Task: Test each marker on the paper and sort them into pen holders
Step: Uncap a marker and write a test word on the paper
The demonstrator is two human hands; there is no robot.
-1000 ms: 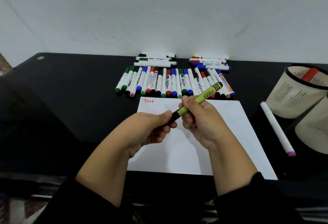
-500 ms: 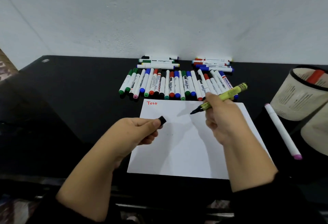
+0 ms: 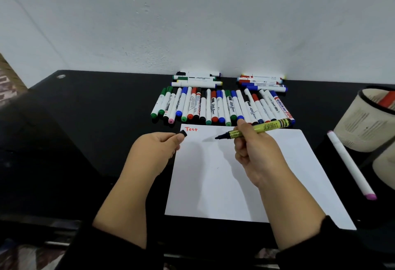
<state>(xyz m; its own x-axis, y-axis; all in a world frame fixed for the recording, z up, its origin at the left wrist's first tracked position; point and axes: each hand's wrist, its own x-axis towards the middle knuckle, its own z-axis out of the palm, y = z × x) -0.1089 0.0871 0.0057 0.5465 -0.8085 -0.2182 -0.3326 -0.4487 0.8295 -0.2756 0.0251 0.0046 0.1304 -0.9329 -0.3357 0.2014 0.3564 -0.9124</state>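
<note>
On the black table [image 3: 85,133], the left hand [image 3: 152,152] sits at the left edge of the white paper [image 3: 213,184], its thumb and forefinger pinching a small black cap [image 3: 183,134] just above the paper's top left corner. The word "Test" [image 3: 191,129] is written in red at that corner, right beside the cap. Behind the paper, a row of markers [image 3: 218,106] lies side by side on the table, white barrels with green, blue, red, black and pink caps, their near ends close to the paper's far edge. Further back, against the wall, two small stacks of markers lie crosswise: one on the left [image 3: 196,79] and one on the right [image 3: 261,81]. Over the upper middle of the paper, the right hand [image 3: 254,154] grips a yellow-green marker [image 3: 260,128], fingers curled around the barrel near its front; the uncapped black tip points left toward the cap and hovers just above the sheet, casting a shadow, and whether it touches the paper I cannot tell. To the right of the paper, a white marker with a pink cap [image 3: 350,162] lies alone on the table. At the far right stand two beige pen holders; the farther one [image 3: 367,120] holds something red, and the nearer one [image 3: 384,167] is cut off by the frame edge.
</note>
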